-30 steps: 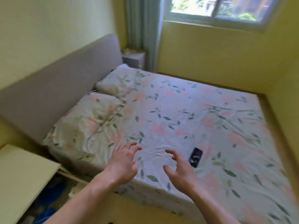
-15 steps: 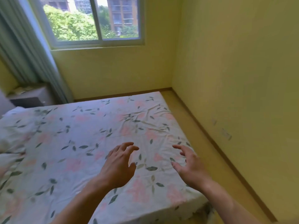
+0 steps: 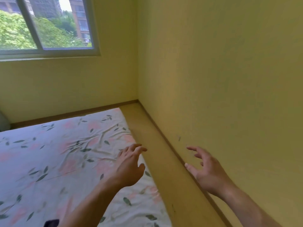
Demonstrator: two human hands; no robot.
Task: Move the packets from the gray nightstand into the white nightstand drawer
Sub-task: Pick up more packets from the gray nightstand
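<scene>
Over bed (image 3: 49, 161): left hand (image 3: 129, 167), right hand (image 3: 208, 171) grip nothing, fingers spread; nightstands out of frame.

free: floor strip (image 3: 165, 161) between bed (image 3: 65, 161) and wall (image 3: 229, 95) | obstacles: bed left, wall right

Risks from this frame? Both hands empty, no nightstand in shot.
1. Neither nightstand nor any packets show; the view faces the wall corner, so the person may be heading away from both.
2. The right hand, fingers spread, is near the wall and might brush it.
3. A dark object lies on the bed by the left hand's forearm; the arm might knock it.
</scene>
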